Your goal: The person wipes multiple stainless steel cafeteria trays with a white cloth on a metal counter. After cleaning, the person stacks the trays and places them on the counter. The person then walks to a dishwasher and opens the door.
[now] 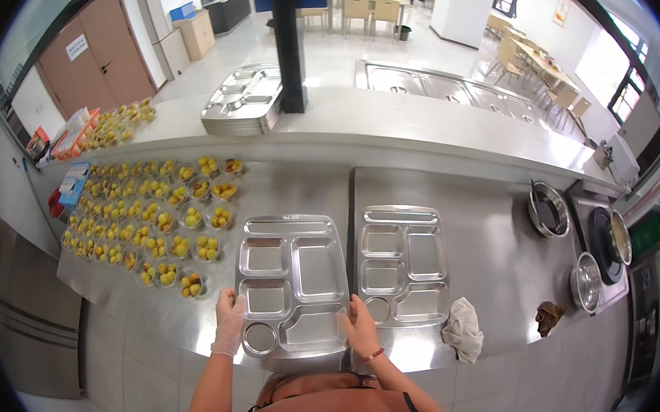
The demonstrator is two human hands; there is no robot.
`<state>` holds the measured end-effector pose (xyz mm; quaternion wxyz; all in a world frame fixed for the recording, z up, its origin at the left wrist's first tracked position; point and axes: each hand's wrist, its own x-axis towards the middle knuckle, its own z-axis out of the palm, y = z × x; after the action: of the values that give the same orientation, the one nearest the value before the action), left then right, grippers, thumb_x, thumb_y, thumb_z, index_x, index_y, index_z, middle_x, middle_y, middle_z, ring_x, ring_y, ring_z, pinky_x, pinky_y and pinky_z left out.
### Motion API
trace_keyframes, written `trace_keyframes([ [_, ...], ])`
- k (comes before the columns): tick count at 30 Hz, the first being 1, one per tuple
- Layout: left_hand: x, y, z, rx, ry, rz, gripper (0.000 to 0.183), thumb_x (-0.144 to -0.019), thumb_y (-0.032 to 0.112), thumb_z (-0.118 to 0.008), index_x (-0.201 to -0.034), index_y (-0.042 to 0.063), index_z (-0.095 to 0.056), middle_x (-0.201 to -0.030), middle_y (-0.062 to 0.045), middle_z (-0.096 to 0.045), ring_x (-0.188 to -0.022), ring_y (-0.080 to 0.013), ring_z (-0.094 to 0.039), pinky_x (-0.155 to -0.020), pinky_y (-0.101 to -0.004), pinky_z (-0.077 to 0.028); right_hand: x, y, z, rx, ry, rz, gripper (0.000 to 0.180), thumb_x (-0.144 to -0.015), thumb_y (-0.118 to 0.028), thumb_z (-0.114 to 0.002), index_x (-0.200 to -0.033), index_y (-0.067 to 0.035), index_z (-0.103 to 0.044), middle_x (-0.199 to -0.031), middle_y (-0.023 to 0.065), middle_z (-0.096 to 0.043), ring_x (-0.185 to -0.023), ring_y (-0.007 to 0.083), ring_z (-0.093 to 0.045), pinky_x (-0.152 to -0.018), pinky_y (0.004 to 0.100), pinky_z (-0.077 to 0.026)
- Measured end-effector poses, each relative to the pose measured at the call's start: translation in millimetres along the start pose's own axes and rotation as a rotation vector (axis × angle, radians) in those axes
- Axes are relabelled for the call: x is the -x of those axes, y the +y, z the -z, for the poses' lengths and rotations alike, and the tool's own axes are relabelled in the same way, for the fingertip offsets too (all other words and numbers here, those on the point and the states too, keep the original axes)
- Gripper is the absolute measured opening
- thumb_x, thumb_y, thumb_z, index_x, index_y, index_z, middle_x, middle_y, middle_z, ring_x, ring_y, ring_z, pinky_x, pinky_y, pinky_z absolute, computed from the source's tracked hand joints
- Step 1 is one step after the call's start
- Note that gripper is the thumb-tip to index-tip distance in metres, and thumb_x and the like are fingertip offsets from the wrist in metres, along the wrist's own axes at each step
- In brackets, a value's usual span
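A stainless-steel compartment tray is held between my two hands at the front of the metal counter. My left hand, in a clear disposable glove, grips its left edge. On the opposite edge is my right hand, with a red bead bracelet at the wrist. The tray's compartments hold nothing. Just to the right lies a second compartment tray, also with nothing in it. A crumpled whitish cloth rests at that tray's lower right corner.
Rows of clear cups of yellow-green fruit cover the counter's left part. A stack of compartment trays stands on the raised ledge by a dark post. At right are metal bowls and a brown cloth.
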<state>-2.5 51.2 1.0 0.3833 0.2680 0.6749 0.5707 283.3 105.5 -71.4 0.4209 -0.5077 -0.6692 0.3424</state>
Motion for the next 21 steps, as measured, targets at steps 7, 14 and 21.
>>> trace_keyframes([
  [7,5,13,-16,-0.25,-0.144,-0.072,0.019,-0.092,0.018,-0.048,-0.098,0.002,-0.056,-0.097,-0.01,-0.057,-0.087,-0.0216,-0.055,-0.08,-0.0331,-0.044,-24,26,57,-0.076,0.142,-0.063,0.059,-0.082,-0.001,-0.058,-0.137,-0.003,-0.039,-0.096,0.0017,-0.054,-0.063,0.0057,-0.036,-0.055,0.0213,-0.035],
  [14,-31,-90,16,-0.884,0.161,-0.365,0.021,-0.081,0.015,-0.057,-0.096,0.0,-0.057,-0.097,-0.018,-0.055,-0.093,-0.0327,-0.053,-0.083,-0.0405,-0.042,-42,96,154,-0.007,0.232,-0.186,0.057,-0.082,0.002,-0.056,-0.136,0.0,-0.039,-0.103,0.0059,-0.058,-0.069,0.011,-0.046,-0.064,0.0246,-0.043],
  [21,-32,-92,16,-0.825,0.172,-0.195,0.013,-0.076,0.012,-0.061,-0.079,0.002,-0.053,-0.083,-0.014,-0.053,-0.079,-0.0314,-0.053,-0.074,-0.04,-0.044,-54,84,177,0.424,0.275,-0.267,0.044,-0.082,-0.007,-0.058,-0.125,-0.005,-0.049,-0.095,0.0145,-0.058,-0.075,0.0272,-0.053,-0.07,0.0348,-0.046],
])
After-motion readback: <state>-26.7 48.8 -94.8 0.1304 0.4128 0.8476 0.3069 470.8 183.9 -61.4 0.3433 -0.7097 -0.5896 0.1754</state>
